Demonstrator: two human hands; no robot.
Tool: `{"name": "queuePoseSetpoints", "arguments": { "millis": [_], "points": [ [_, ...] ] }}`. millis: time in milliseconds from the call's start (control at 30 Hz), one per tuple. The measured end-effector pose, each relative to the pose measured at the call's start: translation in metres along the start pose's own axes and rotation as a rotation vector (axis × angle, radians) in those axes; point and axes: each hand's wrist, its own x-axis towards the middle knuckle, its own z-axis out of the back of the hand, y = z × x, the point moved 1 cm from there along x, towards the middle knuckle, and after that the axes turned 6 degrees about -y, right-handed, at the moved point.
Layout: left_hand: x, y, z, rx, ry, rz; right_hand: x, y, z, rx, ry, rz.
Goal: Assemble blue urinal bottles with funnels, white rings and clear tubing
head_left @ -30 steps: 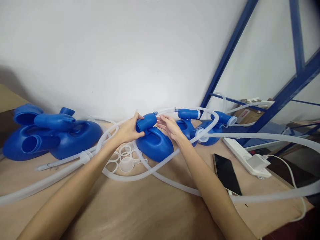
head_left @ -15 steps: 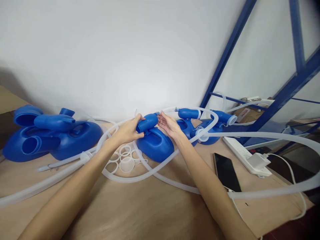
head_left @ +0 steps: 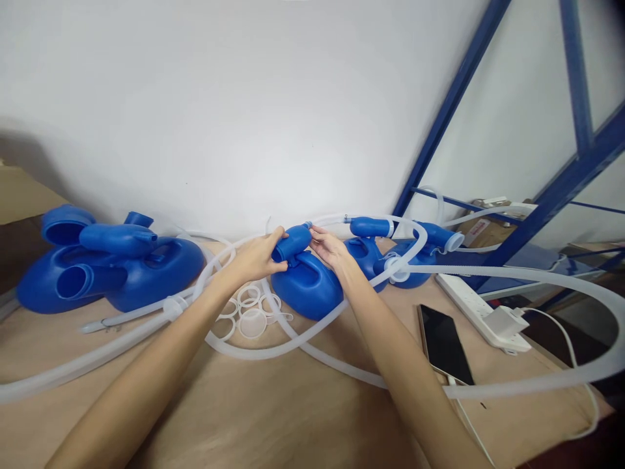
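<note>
A blue plastic bottle (head_left: 305, 285) with a slanted neck lies on the wooden table (head_left: 273, 404) near the wall. My left hand (head_left: 256, 257) is closed around the open end of its neck (head_left: 293, 242). My right hand (head_left: 328, 247) rests on the far end of the neck, fingers curled against it where a thin translucent tube (head_left: 336, 218) joins. Long translucent hoses (head_left: 273, 348) loop around the bottle. Several white plastic rings (head_left: 249, 306) lie just left of it.
More blue bottles lie at the left (head_left: 112, 267) and behind at the right (head_left: 390, 251). A phone (head_left: 445, 342), a white power strip (head_left: 471, 303) with a charger (head_left: 508, 322) and a blue metal rack frame (head_left: 537, 195) are at the right.
My right hand has closed in from open fingers beside the neck to curled fingers on its far end. My left hand keeps its grip. The view has shifted slightly.
</note>
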Motion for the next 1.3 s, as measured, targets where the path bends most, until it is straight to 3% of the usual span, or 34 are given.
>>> {"name": "queuePoseSetpoints", "arguments": {
  "millis": [333, 767, 1133, 1300],
  "points": [
    [0.002, 0.002, -0.001, 0.018, -0.020, 0.013, 0.012, -0.008, -0.007, 0.045, -0.011, -0.011],
    [0.006, 0.005, -0.001, -0.026, -0.025, 0.040, 0.022, -0.009, -0.009, 0.096, 0.086, -0.029],
    [0.011, 0.021, -0.008, -0.074, -0.034, 0.039, 0.036, -0.012, -0.007, 0.157, 0.097, -0.047],
    [0.012, 0.017, -0.007, -0.032, -0.024, 0.054, 0.028, -0.009, -0.008, 0.204, 0.112, -0.051]
  ]
}}
